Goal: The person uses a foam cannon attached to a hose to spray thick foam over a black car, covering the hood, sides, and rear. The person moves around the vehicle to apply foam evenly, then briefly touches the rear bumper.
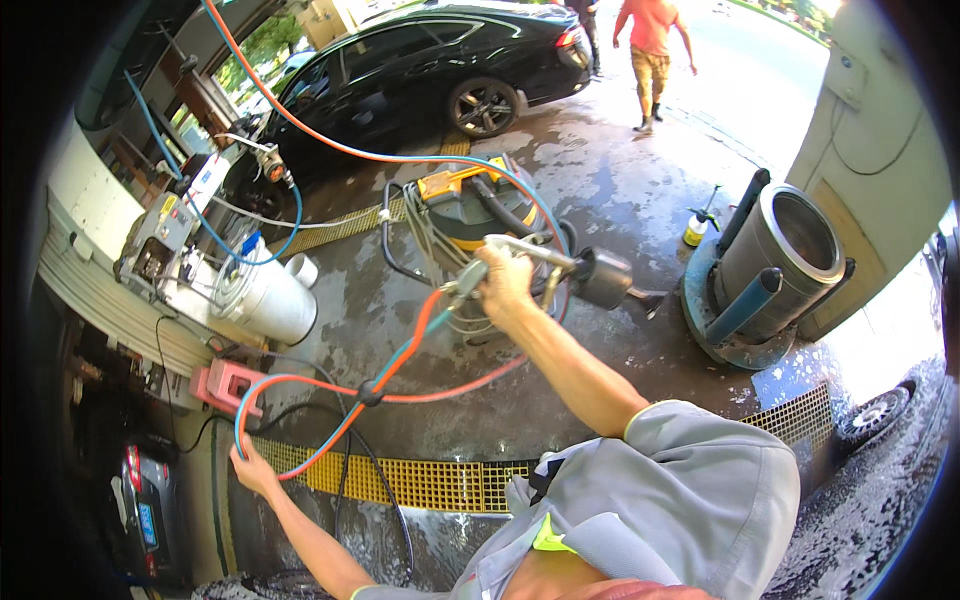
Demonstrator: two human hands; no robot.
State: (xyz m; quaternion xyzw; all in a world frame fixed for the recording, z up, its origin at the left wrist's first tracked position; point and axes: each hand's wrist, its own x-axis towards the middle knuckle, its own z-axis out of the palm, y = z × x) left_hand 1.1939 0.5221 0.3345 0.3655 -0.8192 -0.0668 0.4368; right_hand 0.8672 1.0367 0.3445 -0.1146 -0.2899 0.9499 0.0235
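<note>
My right hand (506,283) grips the handle of a metal spray gun (544,255). A dark cylindrical head (602,277) sits at the gun's front end and points to the right. From its rear fitting runs a paired orange and blue hose (409,345). The hose crosses itself at a black clip (370,393) and forms a loop on the left. My left hand (255,469) holds the bottom of that loop between fingers and thumb. Another stretch of the same kind of hose comes down from the upper left, passing over a yellow and black wet vacuum (480,202).
A black car (420,67) stands across the back; a person (651,60) is near its rear. At right are a steel drum (799,232) on a blue base and a pump sprayer (699,225). A white bucket (274,300) stands left. Yellow floor grating (420,480) crosses the wet floor.
</note>
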